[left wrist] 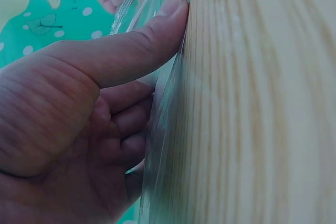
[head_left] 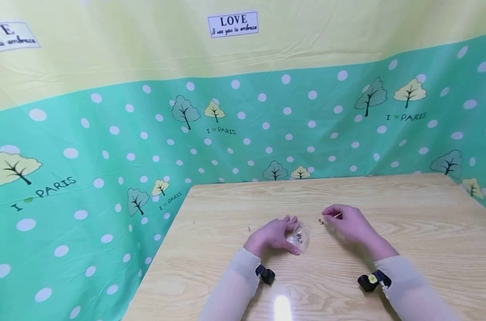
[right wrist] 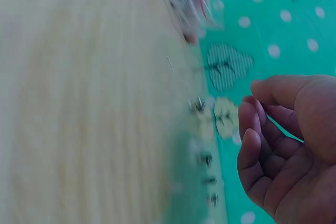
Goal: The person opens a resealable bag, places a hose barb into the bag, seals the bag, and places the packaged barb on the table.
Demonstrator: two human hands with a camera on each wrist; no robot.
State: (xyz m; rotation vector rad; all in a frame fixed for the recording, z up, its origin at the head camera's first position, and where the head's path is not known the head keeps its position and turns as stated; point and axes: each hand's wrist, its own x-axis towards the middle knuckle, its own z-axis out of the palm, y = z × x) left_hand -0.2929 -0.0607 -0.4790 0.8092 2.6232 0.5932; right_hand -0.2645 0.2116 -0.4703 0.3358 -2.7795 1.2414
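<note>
A clear plastic bag (head_left: 302, 236) with a few small metal pieces (head_left: 299, 238) in it lies on the table under my left hand (head_left: 273, 235). In the left wrist view the thumb (left wrist: 142, 45) is over the bag's edge and the other fingers curl on its far side, so the hand grips the bag. My right hand (head_left: 349, 223) is just above the table to the right, its fingers loosely bent and thumb tip close to the index finger (right wrist: 252, 114). No object shows between them. A small brownish metal piece (head_left: 321, 221) lies right by those fingertips.
In the right wrist view several small metal pieces (right wrist: 206, 159) lie along the wooden table (head_left: 227, 276). Another tiny piece (head_left: 249, 228) rests left of the left hand. A green dotted curtain (head_left: 247, 133) hangs behind the table and along its left side.
</note>
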